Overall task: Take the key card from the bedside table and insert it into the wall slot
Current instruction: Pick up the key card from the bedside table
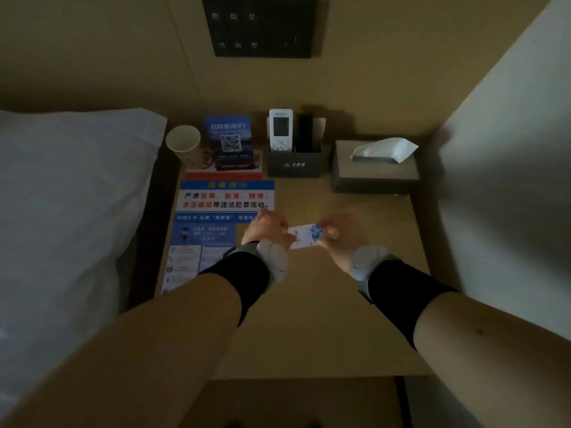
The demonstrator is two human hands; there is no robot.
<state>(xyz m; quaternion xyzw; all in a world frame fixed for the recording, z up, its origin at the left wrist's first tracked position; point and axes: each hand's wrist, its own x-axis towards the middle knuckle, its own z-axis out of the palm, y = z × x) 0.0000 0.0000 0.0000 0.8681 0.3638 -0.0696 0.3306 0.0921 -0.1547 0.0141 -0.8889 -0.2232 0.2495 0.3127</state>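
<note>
A white key card point(304, 236) with a blue pattern is held flat just above the wooden bedside table point(355, 304), near its middle. My left hand point(268, 227) pinches the card's left end and my right hand point(340, 234) pinches its right end. Both wrists wear grey bands over black sleeves. A dark switch panel point(261, 26) is mounted on the wall above the table; whether it has a card slot I cannot tell in the dim light.
At the table's back stand a paper cup point(184, 145), a blue WiFi sign point(228, 139), a holder with a white remote point(280, 131) and a tissue box point(375, 166). Printed notices point(227, 197) lie on the left. A white pillow point(71, 186) borders the left, a pale wall point(509, 180) the right.
</note>
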